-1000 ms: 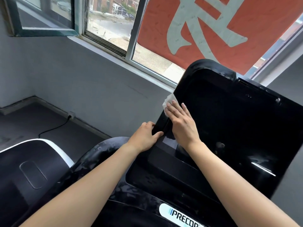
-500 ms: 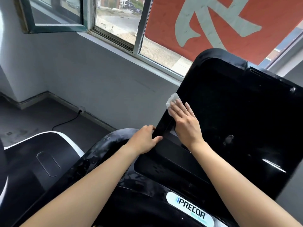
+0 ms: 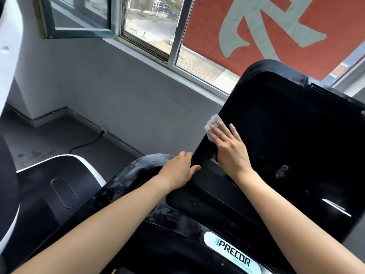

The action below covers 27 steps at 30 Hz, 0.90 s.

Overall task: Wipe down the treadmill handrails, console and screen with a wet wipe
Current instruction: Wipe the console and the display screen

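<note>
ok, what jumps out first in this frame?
A red banner with a pale character covers the window at upper right. Below it, the right hand presses a white wet wipe flat on the left edge of the glossy black screen, while the left hand grips the screen's lower left corner.

Dark grey floor [image 3: 49, 139] at left and far. Black cable [image 3: 87, 144] lies on it, running to socket [image 3: 104, 129] low on far wall. Black machine deck [image 3: 49, 190] with white edge stands on floor, near left. Glossy black treadmill console [image 3: 207, 196] at near right; tilted screen [image 3: 286, 125] rises from its far side. White wet wipe [image 3: 212, 121] on screen's left edge, pressed flat under right hand [image 3: 231, 149]. Left hand [image 3: 177, 171] grips screen's lower left corner. White Precor badge [image 3: 233, 254] on console's near edge.
</note>
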{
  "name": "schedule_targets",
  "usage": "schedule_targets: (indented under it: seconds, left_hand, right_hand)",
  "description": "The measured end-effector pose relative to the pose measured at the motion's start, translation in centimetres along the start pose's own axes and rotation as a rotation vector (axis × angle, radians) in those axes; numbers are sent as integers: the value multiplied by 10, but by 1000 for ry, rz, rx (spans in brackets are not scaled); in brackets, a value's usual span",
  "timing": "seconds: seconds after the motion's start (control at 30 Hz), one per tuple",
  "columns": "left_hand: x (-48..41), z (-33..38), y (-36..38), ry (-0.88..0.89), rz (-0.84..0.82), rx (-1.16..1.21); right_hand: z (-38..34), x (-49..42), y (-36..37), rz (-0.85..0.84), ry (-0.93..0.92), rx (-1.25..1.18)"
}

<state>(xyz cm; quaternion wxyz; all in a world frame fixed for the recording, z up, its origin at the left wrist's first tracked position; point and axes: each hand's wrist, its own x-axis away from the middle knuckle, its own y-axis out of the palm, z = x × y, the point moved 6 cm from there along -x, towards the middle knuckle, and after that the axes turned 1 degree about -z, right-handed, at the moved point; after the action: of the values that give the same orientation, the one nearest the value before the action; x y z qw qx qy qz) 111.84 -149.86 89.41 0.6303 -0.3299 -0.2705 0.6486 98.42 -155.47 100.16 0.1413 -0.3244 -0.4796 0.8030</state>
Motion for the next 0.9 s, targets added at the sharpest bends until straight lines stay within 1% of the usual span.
schedule_targets:
  seconds: [0.03, 0.1, 0.17, 0.23, 0.3, 0.4, 0.5, 0.6, 0.67, 0.77, 0.83, 0.9]
  left_hand:
    - [0, 1, 0, 3, 3, -10]
    - [0, 1, 0, 5, 7, -25]
    - [0, 1, 0, 6, 10, -28]
    - [-1, 1, 1, 11, 11, -23]
    - [-1, 0, 1, 13, 4, -13]
    - [-1, -3, 2, 18, -8, -17]
    - [-1, -4, 3, 10, -2, -18]
    - [0, -4, 4, -2, 11, -14]
    - [0, -3, 4, -5, 11, -17]
    - [0, -2, 3, -15, 6, -21]
    - [0, -2, 3, -18, -8, -22]
    - [-1, -2, 3, -16, -25, -21]
  right_hand:
    - [-3, 2, 2, 11, -12, 12]
    - [-15, 13, 10, 8, -105, 42]
    - [-22, 24, 17, -43, -202, 77]
    - [-18, 24, 13, -60, -232, 106]
    - [-7, 14, 4, -26, -189, 95]
    - [9, -3, -10, 73, -58, 40]
    - [9, -5, -11, 126, 14, 6]
    - [-4, 6, -1, 137, 3, -25]
    - [-18, 18, 5, 114, -71, -39]
    - [-26, 26, 9, 69, -169, 1]
    - [-16, 20, 4, 84, -134, 11]
    - [-1, 9, -3, 124, -34, -11]
